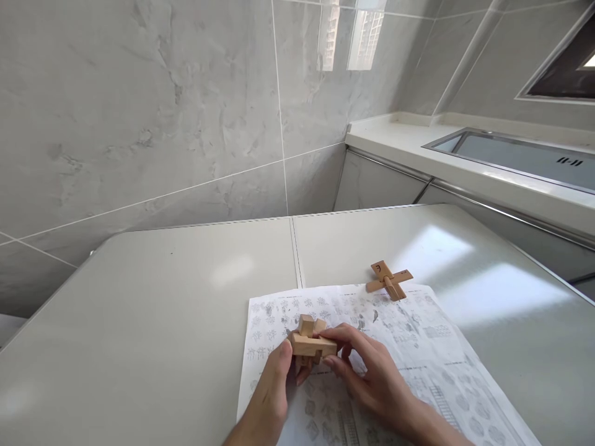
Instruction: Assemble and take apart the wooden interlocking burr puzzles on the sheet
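Note:
Several notched light-wood pieces form a partly interlocked wooden burr puzzle [307, 345], held between my two hands above a printed paper sheet. My left hand [274, 384] grips its left end, with the thumb on the near side and fingertips showing underneath. On the right end, the thumb and index finger of my right hand [367, 371] pinch the long front bar. Two block ends stick up behind that bar. The far side and underside of the puzzle are partly hidden by my fingers.
A cross-shaped wooden piece [388, 280] with dark marks lies at the far edge of the printed paper [274, 310]. The white table [162, 322] has a seam across it. Behind stands a grey tiled wall [186, 111]; a counter with a sink [511, 158] is at the right.

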Tool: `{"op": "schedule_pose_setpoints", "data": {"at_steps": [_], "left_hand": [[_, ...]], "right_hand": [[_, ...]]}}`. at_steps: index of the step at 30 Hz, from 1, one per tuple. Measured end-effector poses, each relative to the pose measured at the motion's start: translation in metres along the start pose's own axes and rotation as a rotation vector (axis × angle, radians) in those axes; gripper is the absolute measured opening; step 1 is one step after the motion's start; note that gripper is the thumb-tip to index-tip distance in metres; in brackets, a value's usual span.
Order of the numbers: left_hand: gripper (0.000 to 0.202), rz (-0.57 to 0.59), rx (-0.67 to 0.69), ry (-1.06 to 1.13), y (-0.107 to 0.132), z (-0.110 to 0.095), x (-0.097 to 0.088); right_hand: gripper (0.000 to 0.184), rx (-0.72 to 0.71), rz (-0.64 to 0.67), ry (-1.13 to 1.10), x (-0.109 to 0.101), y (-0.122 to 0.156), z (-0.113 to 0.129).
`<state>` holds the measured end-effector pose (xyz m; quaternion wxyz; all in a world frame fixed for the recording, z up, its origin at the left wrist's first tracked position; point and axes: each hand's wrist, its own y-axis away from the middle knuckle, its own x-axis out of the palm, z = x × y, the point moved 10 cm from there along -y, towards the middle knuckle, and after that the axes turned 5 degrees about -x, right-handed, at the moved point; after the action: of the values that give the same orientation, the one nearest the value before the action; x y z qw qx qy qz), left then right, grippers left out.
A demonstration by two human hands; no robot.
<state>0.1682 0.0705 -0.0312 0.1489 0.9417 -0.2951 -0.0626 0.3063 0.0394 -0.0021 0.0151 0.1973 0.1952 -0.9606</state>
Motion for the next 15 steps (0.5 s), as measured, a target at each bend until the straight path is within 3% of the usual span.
{"op": "schedule_pose_setpoints", "data": {"at_steps": [3, 6, 15], "left_hand": [[0.048, 0.118, 0.056, 0.036, 0.001, -0.011, 0.007], [0.039, 0.161, 0.071, 0.018, -0.001, -0.017, 0.010], [0.044, 0.211, 0.014, 0.084, -0.008, -0.015, 0.014]], "right_hand": [[0.022, 0.039, -0.043, -0.072, -0.005, -0.002, -0.002], [0.018, 0.091, -0.055, -0.168, -0.006, -0.004, -0.005], [0.025, 0.231, -0.035, -0.442, -0.003, -0.005, -0.013]]}}
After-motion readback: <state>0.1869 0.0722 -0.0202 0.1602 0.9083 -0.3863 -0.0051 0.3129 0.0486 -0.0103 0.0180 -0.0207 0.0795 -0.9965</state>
